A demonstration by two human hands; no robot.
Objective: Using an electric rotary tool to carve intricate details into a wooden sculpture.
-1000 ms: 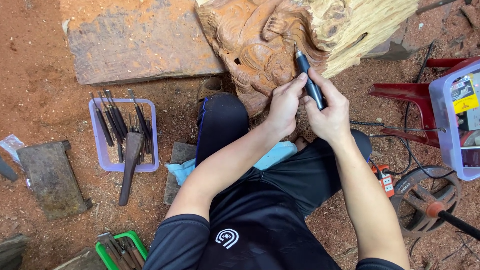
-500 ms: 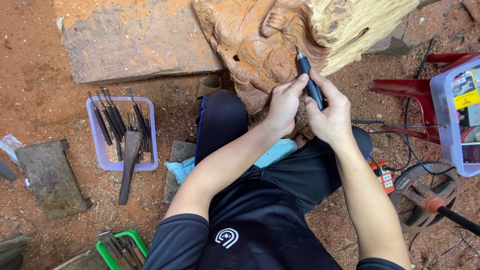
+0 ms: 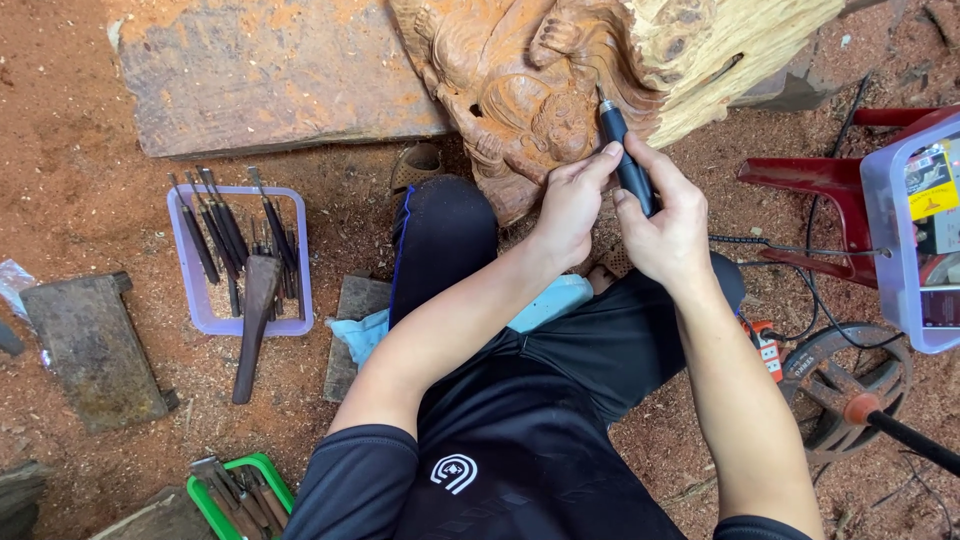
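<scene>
Rotary tool [image 3: 626,160] — a dark pen-shaped handpiece — stands tilted, its tip on the wood carving [image 3: 530,90]. Right hand [image 3: 665,225] has its grip wrapped around the barrel; left hand [image 3: 570,205] rests fingertips against the tool's upper part, steadying it. Far right sits a clear lilac box [image 3: 900,240] with a yellow label. Chisels fill a lilac tray [image 3: 300,310] on the sawdust-strewn red dirt floor [image 3: 80,180].

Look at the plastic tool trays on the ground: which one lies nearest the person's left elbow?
The green tray, at the bottom edge beside the left sleeve. The lilac tray of chisels lies farther up and to the left, with a wooden mallet across it.
</scene>
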